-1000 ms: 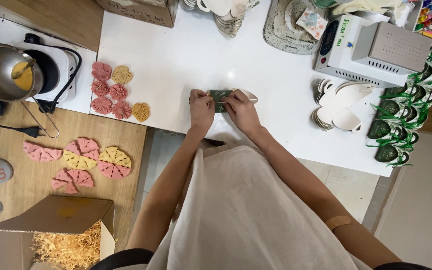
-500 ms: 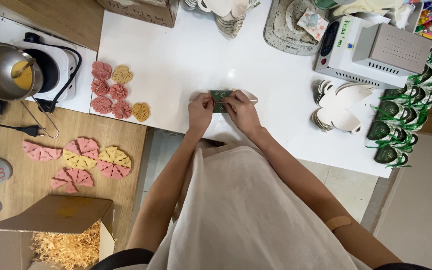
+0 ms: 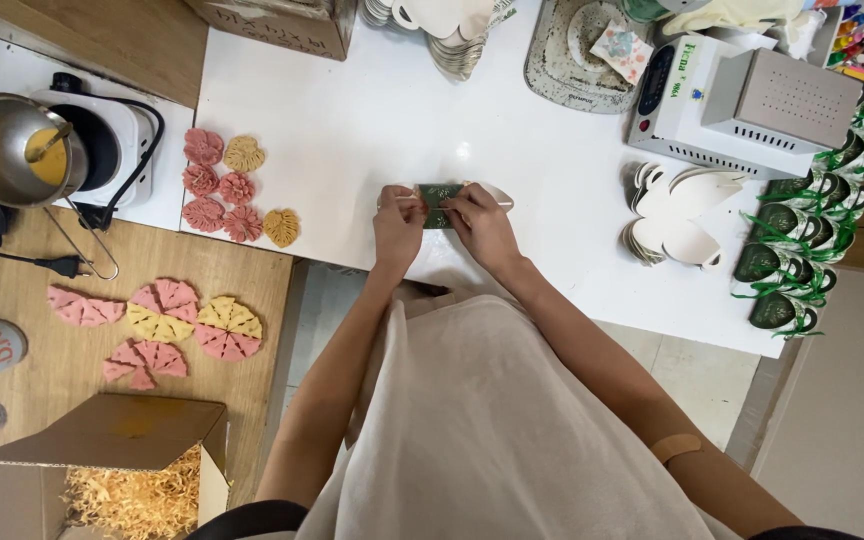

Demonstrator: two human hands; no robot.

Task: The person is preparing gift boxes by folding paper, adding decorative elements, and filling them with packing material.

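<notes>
- Left hand [image 3: 398, 222] and right hand [image 3: 480, 222] side by side at centre of the frame, above white table [image 3: 352, 110].
- Both pinching a small green piece [image 3: 439, 194], with a thin stick [image 3: 442, 203] across it.
- Pink and yellow flower shapes [image 3: 235, 188] lying to the left, apart.
- White cut-outs [image 3: 674, 210] stacked to the right.

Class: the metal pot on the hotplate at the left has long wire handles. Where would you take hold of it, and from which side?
Probably grip the wire handles, coming from the wooden table's side: they stick out from the pot, clear of its yellow contents and the hotplate.
</notes>
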